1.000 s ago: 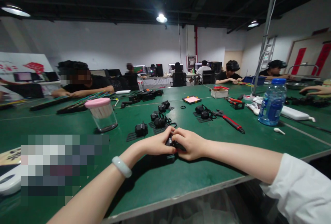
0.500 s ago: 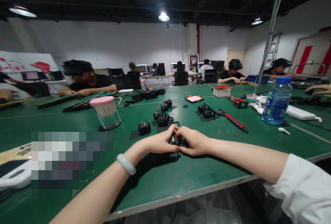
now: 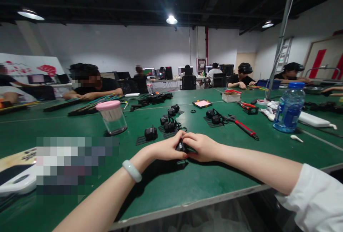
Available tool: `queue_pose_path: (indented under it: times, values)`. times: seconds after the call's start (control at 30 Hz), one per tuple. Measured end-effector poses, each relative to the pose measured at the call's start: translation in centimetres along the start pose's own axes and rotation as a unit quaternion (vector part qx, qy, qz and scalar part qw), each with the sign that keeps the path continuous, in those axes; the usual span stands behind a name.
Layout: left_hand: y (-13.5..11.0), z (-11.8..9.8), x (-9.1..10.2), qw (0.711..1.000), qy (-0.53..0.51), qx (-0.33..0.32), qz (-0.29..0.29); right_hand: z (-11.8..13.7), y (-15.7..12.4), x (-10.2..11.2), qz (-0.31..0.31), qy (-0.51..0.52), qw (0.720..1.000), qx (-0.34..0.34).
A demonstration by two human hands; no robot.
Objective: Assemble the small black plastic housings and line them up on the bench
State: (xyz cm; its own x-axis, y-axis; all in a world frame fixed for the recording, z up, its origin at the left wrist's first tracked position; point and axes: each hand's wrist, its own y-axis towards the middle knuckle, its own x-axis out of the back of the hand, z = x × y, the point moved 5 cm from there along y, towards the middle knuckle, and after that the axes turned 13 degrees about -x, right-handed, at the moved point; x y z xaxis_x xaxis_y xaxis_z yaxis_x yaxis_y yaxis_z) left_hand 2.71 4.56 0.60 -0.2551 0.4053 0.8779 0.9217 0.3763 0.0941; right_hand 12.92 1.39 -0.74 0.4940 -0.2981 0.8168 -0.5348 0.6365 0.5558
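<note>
Just above the green table [image 3: 214, 178], a small black plastic part [image 3: 181, 147] sits between my two hands. My left hand [image 3: 167, 148] is closed on its left side, thumb below and fingers over the top. From the right, my right hand [image 3: 200, 147] grips the same part with bent fingers, which cover much of it. Similar black parts lie just beyond: one on a slatted black piece [image 3: 150, 132], a cluster [image 3: 168, 124] behind my hands and another pair [image 3: 214, 117] to the right. Beside that pair lies a red-and-black handled wrench [image 3: 243, 128].
A pink-lidded clear cup [image 3: 112, 117] stands at left, near a white-handled object [image 3: 20, 185], partly blurred. At right are a blue water bottle [image 3: 289, 108], a white power bank [image 3: 314, 119] and a metal pole [image 3: 278, 49]. Co-workers [image 3: 91, 82] sit across the table.
The whole view has shifted slightly, moving things a little right and down. Both hands stay closed around the black part, with only slight finger movement.
</note>
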Motion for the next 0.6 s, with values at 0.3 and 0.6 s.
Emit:
queue_pose_path:
  times: [0.3, 0.6]
  values:
    - [0.08, -0.26, 0.05, 1.000, -0.010, -0.008, 0.006, 0.14, 0.14, 0.11, 0.001, -0.085, 0.996, 0.021]
    - [-0.05, -0.56, 0.15, 1.000, -0.026, -0.001, 0.000, -0.25, 0.36, -0.09, 0.036, -0.029, 0.999, -0.028]
